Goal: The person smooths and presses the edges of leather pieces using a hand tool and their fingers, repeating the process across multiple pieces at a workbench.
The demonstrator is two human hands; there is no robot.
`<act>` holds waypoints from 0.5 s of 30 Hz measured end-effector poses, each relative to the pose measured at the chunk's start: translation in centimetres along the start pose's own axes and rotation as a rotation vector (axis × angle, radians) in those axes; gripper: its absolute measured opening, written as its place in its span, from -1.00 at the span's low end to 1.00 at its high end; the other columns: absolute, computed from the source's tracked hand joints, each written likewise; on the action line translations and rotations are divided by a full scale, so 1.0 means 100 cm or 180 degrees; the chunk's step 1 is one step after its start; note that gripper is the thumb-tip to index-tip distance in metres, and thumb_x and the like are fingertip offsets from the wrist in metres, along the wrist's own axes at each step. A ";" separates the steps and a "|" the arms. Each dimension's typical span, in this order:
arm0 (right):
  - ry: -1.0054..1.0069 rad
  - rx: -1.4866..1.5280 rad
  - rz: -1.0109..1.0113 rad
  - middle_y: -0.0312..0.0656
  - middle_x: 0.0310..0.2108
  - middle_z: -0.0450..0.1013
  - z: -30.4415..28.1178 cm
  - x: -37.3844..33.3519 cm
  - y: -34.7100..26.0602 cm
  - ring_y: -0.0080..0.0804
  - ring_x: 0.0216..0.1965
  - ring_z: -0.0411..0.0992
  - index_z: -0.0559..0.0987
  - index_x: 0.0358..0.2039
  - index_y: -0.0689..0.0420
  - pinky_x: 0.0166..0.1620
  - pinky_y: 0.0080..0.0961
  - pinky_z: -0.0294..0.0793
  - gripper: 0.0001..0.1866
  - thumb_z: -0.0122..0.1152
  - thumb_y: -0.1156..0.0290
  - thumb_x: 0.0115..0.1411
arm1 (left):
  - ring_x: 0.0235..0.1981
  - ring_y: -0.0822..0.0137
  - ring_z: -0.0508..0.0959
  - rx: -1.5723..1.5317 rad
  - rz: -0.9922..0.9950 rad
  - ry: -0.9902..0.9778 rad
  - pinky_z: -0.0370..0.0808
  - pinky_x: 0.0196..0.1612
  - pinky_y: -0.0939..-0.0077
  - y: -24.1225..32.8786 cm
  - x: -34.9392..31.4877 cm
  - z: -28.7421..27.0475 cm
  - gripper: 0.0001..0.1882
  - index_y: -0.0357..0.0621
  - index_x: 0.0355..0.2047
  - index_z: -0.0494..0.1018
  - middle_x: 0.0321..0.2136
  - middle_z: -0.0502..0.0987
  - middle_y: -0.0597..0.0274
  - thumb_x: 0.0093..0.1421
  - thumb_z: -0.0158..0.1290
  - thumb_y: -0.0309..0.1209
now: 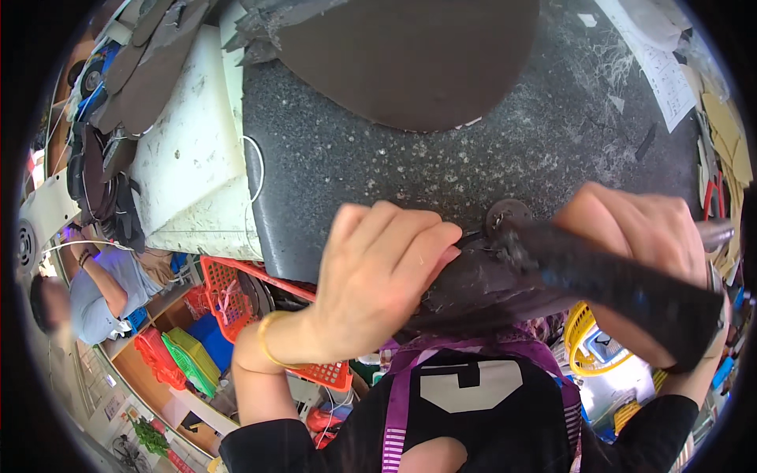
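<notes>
My left hand (pixel 374 280) is closed on the edge of a dark brown, leather-like piece (pixel 481 288) at the table's near edge. Its fingers are curled, and the thumb is mostly hidden. In my right hand (pixel 639 229) I grip a dark hammer (pixel 615 276) with a small round face and a long, flaring other end. A metallic shaft end sticks out past my right fist. The round face is close above the piece, right of my left fingers; whether they touch I cannot tell.
Across the dark speckled tabletop (pixel 355 158) lies a large brown rounded sheet (pixel 410 63). Brown cut pieces (pixel 150 87) are piled far left. A paper (pixel 650 71) lies far right. Red (pixel 225 296) and yellow (pixel 583 339) baskets stand below. Another person (pixel 110 288) sits at left.
</notes>
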State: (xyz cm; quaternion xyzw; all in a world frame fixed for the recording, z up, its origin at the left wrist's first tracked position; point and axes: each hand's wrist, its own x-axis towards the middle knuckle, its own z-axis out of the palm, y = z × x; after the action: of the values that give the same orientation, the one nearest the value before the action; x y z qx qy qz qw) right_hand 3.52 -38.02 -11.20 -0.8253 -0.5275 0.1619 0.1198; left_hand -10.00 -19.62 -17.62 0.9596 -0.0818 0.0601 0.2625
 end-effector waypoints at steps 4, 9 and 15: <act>0.0064 0.0248 0.0083 -0.24 -0.57 0.31 -0.005 -0.001 -0.011 -0.26 -0.48 0.42 0.43 -0.47 0.09 -0.32 -0.34 0.31 -0.79 0.13 0.23 -0.02 | -0.43 0.35 0.41 0.0249 -0.0049 0.0069 0.30 -0.39 0.50 0.009 0.005 0.006 -0.80 -0.14 -0.39 0.44 -0.38 0.45 0.31 -0.08 0.12 -0.45; -0.0437 0.0459 0.0709 -0.21 -0.54 0.36 -0.014 -0.034 -0.008 -0.22 -0.42 0.44 0.44 -0.48 0.11 -0.27 -0.37 0.31 -0.80 0.22 0.34 -0.12 | -0.41 0.22 0.49 0.0402 0.1194 -0.0279 0.49 -0.42 0.47 -0.011 0.037 0.003 -0.73 -0.28 -0.35 0.44 -0.37 0.46 0.14 -0.16 0.08 -0.52; -0.0312 0.0536 0.1131 -0.18 -0.48 0.39 -0.010 -0.043 0.001 -0.15 -0.37 0.42 0.45 -0.45 0.13 -0.23 -0.35 0.30 -0.80 0.24 0.46 -0.14 | -0.39 0.22 0.50 -0.0632 0.1740 -0.0576 0.49 -0.39 0.47 -0.027 0.068 0.009 -0.75 -0.24 -0.35 0.48 -0.35 0.47 0.20 -0.11 0.08 -0.50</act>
State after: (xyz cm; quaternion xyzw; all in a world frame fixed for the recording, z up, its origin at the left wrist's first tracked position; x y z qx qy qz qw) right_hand 2.32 -42.04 -9.71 -0.8837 -0.3633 0.2640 0.1321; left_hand -2.72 -18.67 -18.62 0.8731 -0.3655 0.0345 0.3208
